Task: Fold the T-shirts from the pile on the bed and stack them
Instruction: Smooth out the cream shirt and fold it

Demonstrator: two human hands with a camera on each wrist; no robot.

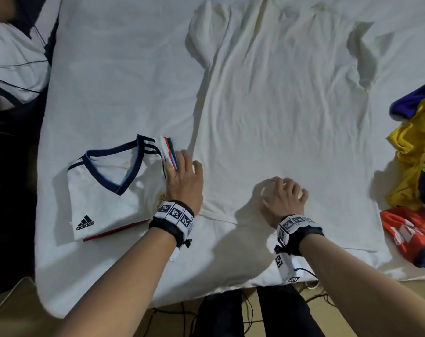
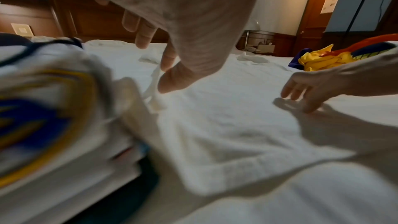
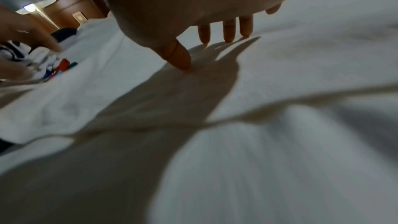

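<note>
Two hands work near the front edge of the bed [image 1: 124, 69], and going left to right the stack of folded shirts [image 1: 114, 190] comes first, toward the front left corner; its top shirt shows the word "adidas" under a three-bar logo, plus a crest too blurred to read. Just beside it the left hand [image 1: 184, 181] pinches the left side edge of the cream T-shirt [image 1: 279, 117], thumb against fingertip, seen from the left wrist. That shirt lies spread flat across the middle. Further right the right hand [image 1: 285, 195] rests spread fingertips on the cloth, holding nothing. Folding well probably means anchoring there and carrying the pinched edge inward evenly. Unfolded colourful shirts [image 1: 415, 166] wait at the right edge.
</note>
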